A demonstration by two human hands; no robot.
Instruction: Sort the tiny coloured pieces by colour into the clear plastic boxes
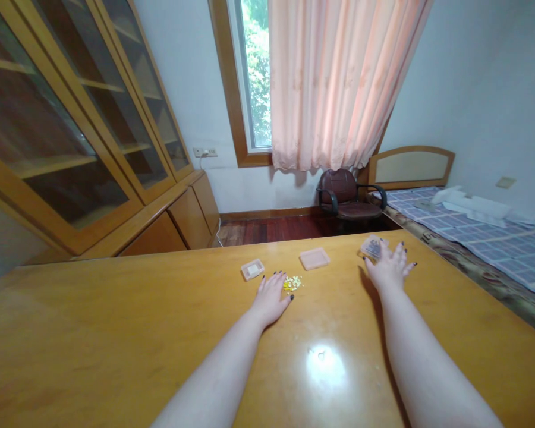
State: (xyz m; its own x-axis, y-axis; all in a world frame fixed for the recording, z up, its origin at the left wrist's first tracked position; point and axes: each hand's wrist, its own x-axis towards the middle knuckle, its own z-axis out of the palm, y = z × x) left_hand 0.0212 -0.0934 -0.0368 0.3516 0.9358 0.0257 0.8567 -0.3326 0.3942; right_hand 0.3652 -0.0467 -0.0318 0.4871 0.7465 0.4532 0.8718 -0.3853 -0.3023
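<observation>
My left hand rests on the wooden table, fingers stretched out, at the left edge of a small pile of yellow and white pieces. Left of the pile is a small clear pinkish box with a pale piece inside. Beyond the pile lies a flat pink plastic lid or tray. At the far right my right hand is spread, with its thumb and a finger beside a clear box of dark small items. Whether those fingers touch the box is unclear.
The wooden table fills the foreground. Past its far edge stands a brown armchair beneath a pink curtain. A bed is on the right; a glass-door cabinet stands on the left.
</observation>
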